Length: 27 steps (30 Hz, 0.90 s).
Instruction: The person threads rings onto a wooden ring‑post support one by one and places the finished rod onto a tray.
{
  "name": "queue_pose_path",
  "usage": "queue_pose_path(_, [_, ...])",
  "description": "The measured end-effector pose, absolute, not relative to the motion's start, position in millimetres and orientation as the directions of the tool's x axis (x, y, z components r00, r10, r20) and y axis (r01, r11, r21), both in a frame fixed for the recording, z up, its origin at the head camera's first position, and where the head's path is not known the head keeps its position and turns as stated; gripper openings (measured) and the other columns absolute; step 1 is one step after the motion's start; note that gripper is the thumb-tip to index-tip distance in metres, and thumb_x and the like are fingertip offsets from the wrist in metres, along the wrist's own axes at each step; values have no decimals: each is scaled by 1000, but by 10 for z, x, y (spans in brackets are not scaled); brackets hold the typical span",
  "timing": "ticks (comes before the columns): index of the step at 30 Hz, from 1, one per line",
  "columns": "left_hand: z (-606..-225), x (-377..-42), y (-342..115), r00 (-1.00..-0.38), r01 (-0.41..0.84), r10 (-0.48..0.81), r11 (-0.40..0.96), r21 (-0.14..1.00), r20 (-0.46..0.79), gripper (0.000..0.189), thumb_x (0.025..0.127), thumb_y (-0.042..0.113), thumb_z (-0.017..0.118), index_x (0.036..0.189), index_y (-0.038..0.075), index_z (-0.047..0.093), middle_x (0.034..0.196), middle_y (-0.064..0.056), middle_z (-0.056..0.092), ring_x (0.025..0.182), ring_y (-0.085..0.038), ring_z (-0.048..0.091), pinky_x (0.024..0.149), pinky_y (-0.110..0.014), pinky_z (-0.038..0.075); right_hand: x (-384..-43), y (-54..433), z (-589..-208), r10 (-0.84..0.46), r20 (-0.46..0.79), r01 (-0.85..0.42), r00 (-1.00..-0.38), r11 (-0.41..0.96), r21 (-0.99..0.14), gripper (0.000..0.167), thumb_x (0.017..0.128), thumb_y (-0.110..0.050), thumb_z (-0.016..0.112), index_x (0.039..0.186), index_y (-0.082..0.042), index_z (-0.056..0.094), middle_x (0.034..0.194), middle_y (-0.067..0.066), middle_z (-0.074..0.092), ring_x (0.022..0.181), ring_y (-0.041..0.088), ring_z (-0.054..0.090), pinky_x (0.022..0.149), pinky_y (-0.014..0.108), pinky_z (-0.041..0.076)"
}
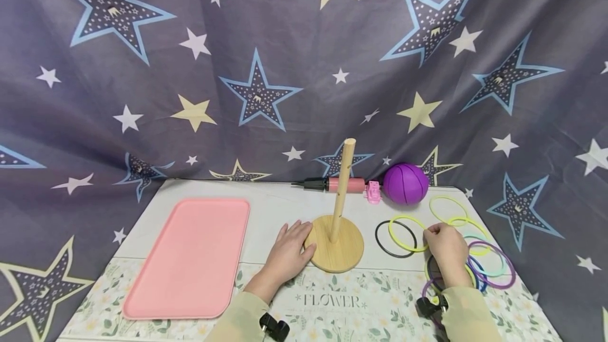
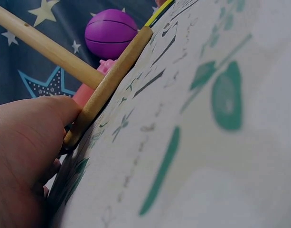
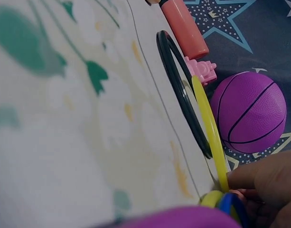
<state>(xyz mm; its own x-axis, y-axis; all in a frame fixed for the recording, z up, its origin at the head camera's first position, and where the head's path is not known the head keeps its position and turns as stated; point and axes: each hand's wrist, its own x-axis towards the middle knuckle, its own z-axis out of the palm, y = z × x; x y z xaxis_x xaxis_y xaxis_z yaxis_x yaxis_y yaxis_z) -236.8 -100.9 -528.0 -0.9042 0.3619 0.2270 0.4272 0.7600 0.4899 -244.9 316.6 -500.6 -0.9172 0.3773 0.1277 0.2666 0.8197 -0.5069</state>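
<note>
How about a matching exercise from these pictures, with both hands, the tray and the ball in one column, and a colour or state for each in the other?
Column one:
1. tray
2. right hand
3. ball
4. left hand

Column two:
A. touching the wooden base
B. purple
C. pinching a yellow ring
D. pink

Right pairs: 1-D, 2-C, 3-B, 4-A.
</note>
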Motion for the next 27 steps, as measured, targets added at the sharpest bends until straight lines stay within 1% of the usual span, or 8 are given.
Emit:
queue_pose_path(6, [-5280, -2377, -1007, -902, 432, 365, 756, 492, 230, 59, 111, 31, 63, 161, 1, 54, 166, -14, 53, 161, -38, 38, 136, -61, 16, -2470, 3187, -5016, 389, 120, 276, -914, 810, -518, 18, 93, -20, 68, 88, -5, 77, 89, 16, 76, 78, 38, 68, 68, 54, 49])
queue_pose_path(12, [-5284, -2375, -1011, -902, 431, 365, 759, 488, 230, 58, 112, 30, 64, 161, 1, 54, 165, -14, 54, 160, -38, 39, 135, -61, 17, -2463, 3202, -5036, 387, 115, 272, -915, 801, -534, 20, 94, -23, 68, 87, -6, 77, 86, 12, 75, 75, 34, 66, 63, 49, 47])
queue_pose_path(15, [-5283, -2371, -1012, -902, 431, 365, 760, 486, 230, 58, 112, 31, 64, 161, 1, 54, 165, -15, 54, 160, -38, 39, 135, -62, 17, -2453, 3210, -5036, 380, 106, 263, -919, 791, -552, 23, 96, -27, 69, 90, -7, 78, 87, 11, 76, 76, 32, 66, 63, 48, 47])
queue_pose_path(21, [-5282, -2360, -1013, -902, 431, 362, 759, 488, 233, 58, 112, 31, 64, 161, 2, 54, 165, -15, 54, 160, -38, 39, 135, -61, 17, -2451, 3215, -5017, 355, 96, 225, -930, 756, -615, 28, 101, -32, 72, 102, -5, 81, 97, 13, 78, 80, 29, 65, 69, 43, 47])
queue_pose_path(27, [-5274, -2354, -1008, -902, 432, 362, 754, 494, 236, 58, 111, 30, 65, 160, 1, 55, 164, -15, 55, 159, -39, 40, 135, -61, 18, -2418, 3163, -4968, 379, 105, 213, -920, 705, -677, 32, 104, -32, 74, 108, -1, 81, 93, 9, 76, 77, 23, 61, 70, 37, 45])
